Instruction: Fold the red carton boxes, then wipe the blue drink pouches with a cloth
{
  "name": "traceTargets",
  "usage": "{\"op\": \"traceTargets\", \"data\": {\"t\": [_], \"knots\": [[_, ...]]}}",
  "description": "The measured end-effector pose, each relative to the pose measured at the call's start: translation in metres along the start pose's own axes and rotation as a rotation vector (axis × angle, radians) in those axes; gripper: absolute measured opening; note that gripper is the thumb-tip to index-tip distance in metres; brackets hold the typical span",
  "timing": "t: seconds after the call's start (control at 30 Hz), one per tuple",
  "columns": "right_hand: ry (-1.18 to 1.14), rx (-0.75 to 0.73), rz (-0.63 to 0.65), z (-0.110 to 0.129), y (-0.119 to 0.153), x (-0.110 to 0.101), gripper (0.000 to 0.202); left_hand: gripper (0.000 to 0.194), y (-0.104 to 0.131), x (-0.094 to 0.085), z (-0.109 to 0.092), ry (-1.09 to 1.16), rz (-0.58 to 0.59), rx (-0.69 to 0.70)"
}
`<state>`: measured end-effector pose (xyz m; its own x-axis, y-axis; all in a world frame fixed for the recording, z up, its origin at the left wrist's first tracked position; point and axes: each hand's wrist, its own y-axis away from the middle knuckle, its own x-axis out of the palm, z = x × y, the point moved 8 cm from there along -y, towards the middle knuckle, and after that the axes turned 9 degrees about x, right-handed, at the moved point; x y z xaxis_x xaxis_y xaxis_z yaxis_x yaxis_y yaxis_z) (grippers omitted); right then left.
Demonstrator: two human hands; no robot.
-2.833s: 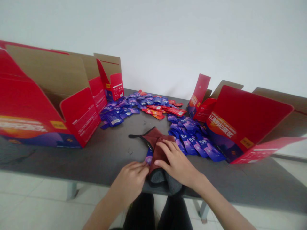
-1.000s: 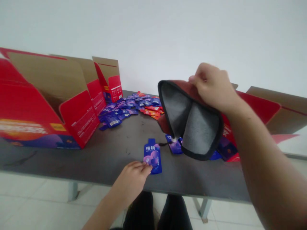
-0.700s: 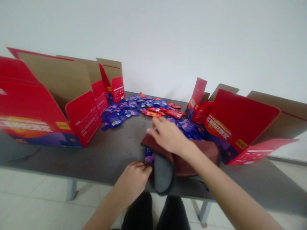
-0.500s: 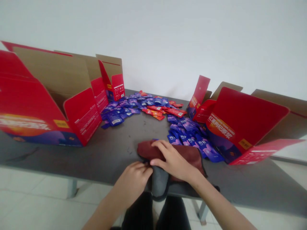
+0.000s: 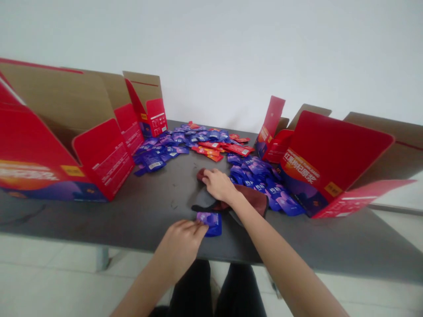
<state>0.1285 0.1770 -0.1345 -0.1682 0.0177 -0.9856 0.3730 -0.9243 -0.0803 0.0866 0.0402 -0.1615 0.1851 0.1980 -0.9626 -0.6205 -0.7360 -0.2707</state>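
Observation:
My left hand (image 5: 184, 241) is closed at the table's front edge, its fingertips pinching the left side of a purple-blue packet (image 5: 214, 223). Farther up, my right hand (image 5: 218, 185) has its fingers closed on a maroon cloth item with dark trim (image 5: 253, 198), whose grey side also shows. The cloth lies crumpled on the table beneath my right hand and forearm, just behind the packet. A pile of purple-blue packets (image 5: 254, 171) touches the cloth's far side.
Open red boxes stand at the left (image 5: 102, 163) and at the right (image 5: 337, 154) of the grey table (image 5: 158, 198). More purple packets (image 5: 178, 138) and several red ones (image 5: 236, 149) lie in heaps toward the wall.
My right hand has moved forward and pulled the cloth away from the front edge. The packet between my left fingertips has come into view.

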Motion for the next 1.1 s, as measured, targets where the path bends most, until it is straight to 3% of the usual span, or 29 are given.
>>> {"op": "traceTargets", "data": {"t": [0.13, 0.23, 0.3, 0.4, 0.5, 0.63, 0.73, 0.83, 0.97, 1.1], "knots": [[-0.126, -0.157, -0.146, 0.019, 0.045, -0.039, 0.027, 0.028, -0.002, 0.001, -0.001, 0.004, 0.063, -0.031], [-0.094, -0.296, -0.063, 0.032, 0.084, -0.028, 0.024, 0.023, -0.002, 0.003, -0.005, -0.024, 0.068, 0.027], [-0.062, -0.321, -0.012, 0.032, 0.093, -0.011, 0.023, 0.022, -0.001, 0.005, -0.007, -0.055, 0.053, 0.077], [-0.037, -0.328, 0.006, 0.026, 0.079, 0.009, 0.025, 0.025, 0.001, 0.004, -0.01, -0.085, -0.021, 0.129], [0.023, -0.257, 0.023, 0.016, 0.045, 0.019, 0.029, 0.031, 0.002, -0.002, -0.011, -0.095, -0.127, 0.162], [0.09, -0.113, 0.02, 0.001, 0.009, 0.01, 0.03, 0.033, 0.001, -0.004, -0.007, -0.07, -0.168, 0.137], [0.008, -0.131, -0.076, 0.005, 0.018, -0.016, 0.031, 0.032, -0.002, -0.006, 0.0, -0.051, -0.164, 0.058], [-0.066, -0.269, -0.109, 0.02, 0.052, -0.028, 0.028, 0.029, -0.006, -0.004, 0.004, -0.03, -0.129, -0.017], [0.016, -0.383, 0.005, 0.028, 0.08, -0.003, 0.023, 0.025, -0.008, -0.001, 0.003, -0.054, -0.113, -0.038], [0.09, -0.247, 0.029, 0.009, 0.042, 0.017, 0.028, 0.031, -0.007, -0.003, -0.001, -0.035, -0.204, 0.038]]}}
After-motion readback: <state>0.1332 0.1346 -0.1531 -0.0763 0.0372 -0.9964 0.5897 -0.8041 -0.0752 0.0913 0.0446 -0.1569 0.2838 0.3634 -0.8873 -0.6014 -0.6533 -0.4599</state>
